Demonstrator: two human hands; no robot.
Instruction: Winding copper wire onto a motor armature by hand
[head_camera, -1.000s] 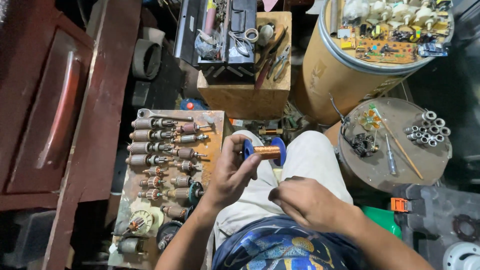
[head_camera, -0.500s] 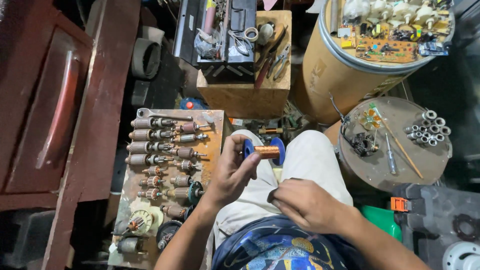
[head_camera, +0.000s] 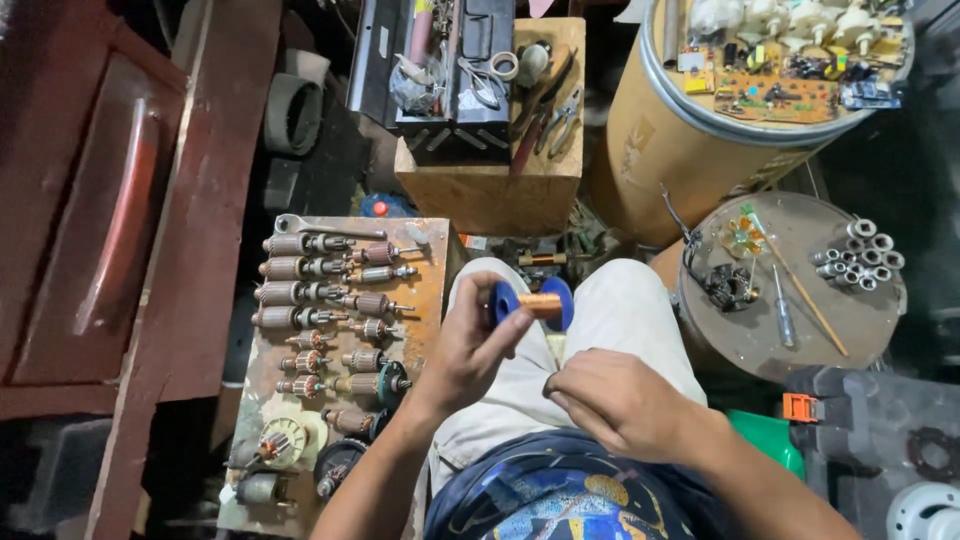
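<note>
My left hand (head_camera: 468, 345) holds a small blue spool of copper wire (head_camera: 538, 303) above my lap, its fingers on the spool's left flange. My right hand (head_camera: 612, 400) sits lower, over my right thigh, with fingers pinched together; a thin strand may run from the spool to it, but it is too fine to tell. I am seated, in pale trousers and a blue printed shirt.
A rusty board (head_camera: 425, 300) at my left carries several motor armatures (head_camera: 300, 293) in rows and a wrench (head_camera: 325, 227). Ahead stands a wooden box (head_camera: 490, 190) with pliers and scissors. A cardboard drum (head_camera: 650, 150) holds circuit boards; a round lid (head_camera: 840, 320) bears screwdrivers and metal sleeves.
</note>
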